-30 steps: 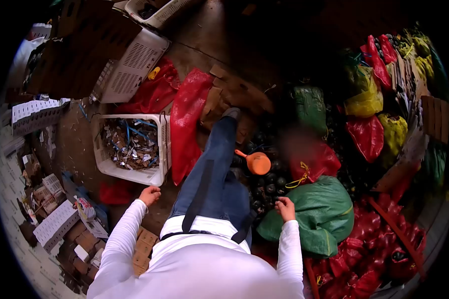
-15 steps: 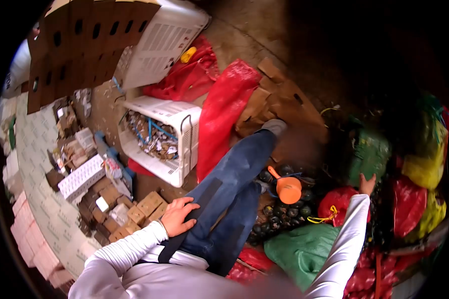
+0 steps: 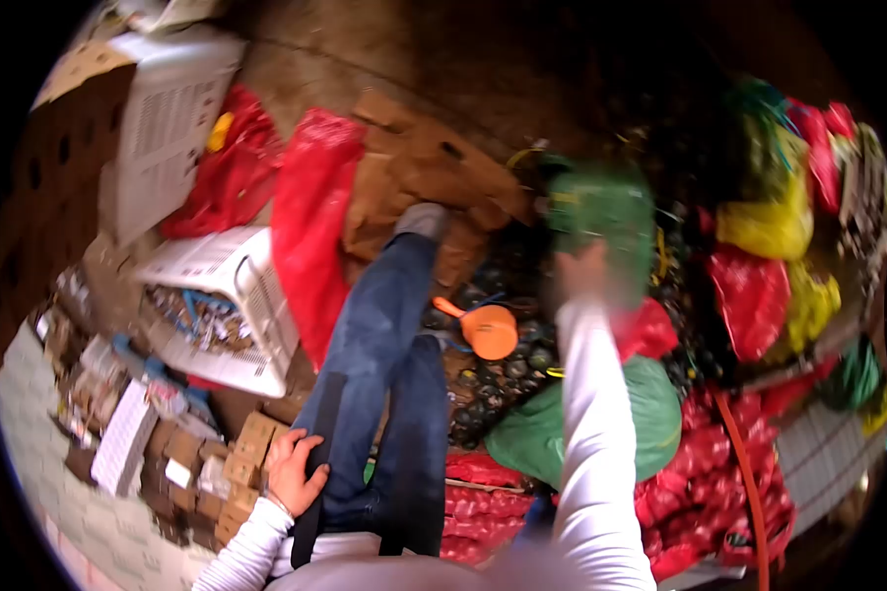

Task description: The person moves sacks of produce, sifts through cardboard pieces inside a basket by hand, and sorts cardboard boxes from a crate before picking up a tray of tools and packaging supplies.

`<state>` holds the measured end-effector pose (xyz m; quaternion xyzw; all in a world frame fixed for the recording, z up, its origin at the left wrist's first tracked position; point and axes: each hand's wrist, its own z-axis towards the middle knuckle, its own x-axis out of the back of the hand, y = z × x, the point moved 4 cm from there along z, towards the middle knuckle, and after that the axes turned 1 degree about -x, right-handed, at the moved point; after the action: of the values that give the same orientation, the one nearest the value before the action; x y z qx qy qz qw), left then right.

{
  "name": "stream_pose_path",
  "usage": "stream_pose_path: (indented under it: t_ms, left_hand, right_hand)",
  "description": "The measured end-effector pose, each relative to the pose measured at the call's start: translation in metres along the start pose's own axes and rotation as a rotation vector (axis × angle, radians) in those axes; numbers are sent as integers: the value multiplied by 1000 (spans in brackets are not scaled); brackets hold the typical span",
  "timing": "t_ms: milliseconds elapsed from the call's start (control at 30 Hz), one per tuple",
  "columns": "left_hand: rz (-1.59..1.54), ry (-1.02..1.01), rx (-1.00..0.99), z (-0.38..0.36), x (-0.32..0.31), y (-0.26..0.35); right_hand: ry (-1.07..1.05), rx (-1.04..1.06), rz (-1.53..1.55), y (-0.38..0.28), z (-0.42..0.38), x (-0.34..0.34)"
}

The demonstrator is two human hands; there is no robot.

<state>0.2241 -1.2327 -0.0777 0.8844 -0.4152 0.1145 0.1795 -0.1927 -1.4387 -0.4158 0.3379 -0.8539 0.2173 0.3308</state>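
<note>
Out in front, my right hand (image 3: 583, 271), smeared by motion, is at the lower edge of a green bag (image 3: 603, 212). It appears to grip the bag, though its fingers are not sharp; the bag is blurred too. My left hand (image 3: 296, 475) lies on my thigh by a black strap, fingers spread, holding nothing. Below the green bag is a red bag (image 3: 648, 330), partly covered by my right arm. An orange scoop (image 3: 490, 332) rests on a pile of dark round items (image 3: 483, 394). A larger green sack (image 3: 532, 433) bulges beneath my forearm.
On the left stand a white crate (image 3: 251, 366) of scraps and small cardboard boxes (image 3: 251, 443). A long red sack (image 3: 310, 217) and flattened brown cardboard (image 3: 394, 163) lie ahead. Yellow bags (image 3: 774, 222) and red mesh sacks (image 3: 710, 492) are on the right, with an orange strap (image 3: 744, 463).
My view has turned to the right. My right hand has shifted left at the green bag, which looks larger and blurrier now. My left hand has stayed on my thigh.
</note>
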Motion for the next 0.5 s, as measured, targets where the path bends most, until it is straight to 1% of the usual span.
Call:
stream_pose_path:
  t_ms: [33,67,100,133,167,200,233,300,367,400,500]
  left_hand:
    - [2,4,8,1,-1,3]
    - [4,5,-9,2,0,8]
    - [7,9,-18,2,0,12]
    - [14,16,-22,0,0,11]
    - [17,16,-33,0,-1,11]
    - [23,14,-39,-1,-2,11]
    - [31,16,-43,0,-1,11]
    - [40,13,-65,2,1,16]
    - [55,-1,-66,4,1,18]
    - [61,-3,-67,4,1,19]
    - [77,-15,-77,6,2,17]
  right_hand:
    - [-43,110,50,-6,-14,-23]
    - [-309,145,66,-16,-33,-48]
    - [-403,283,28,-15,-51,-85]
    - [-422,407,-147,-28,-80,-111]
    - [-614,287,-195,-54,-112,-115]
    - [-604,349,-63,-52,-131,-146]
    - [-625,360,83,-57,-153,-163]
    - [-741,296,285,-66,-186,-180]
    - [-768,261,315,-72,-203,-179]
    - [-815,217,318,-72,-204,-175]
    - [-775,216,307,-56,-189,-161]
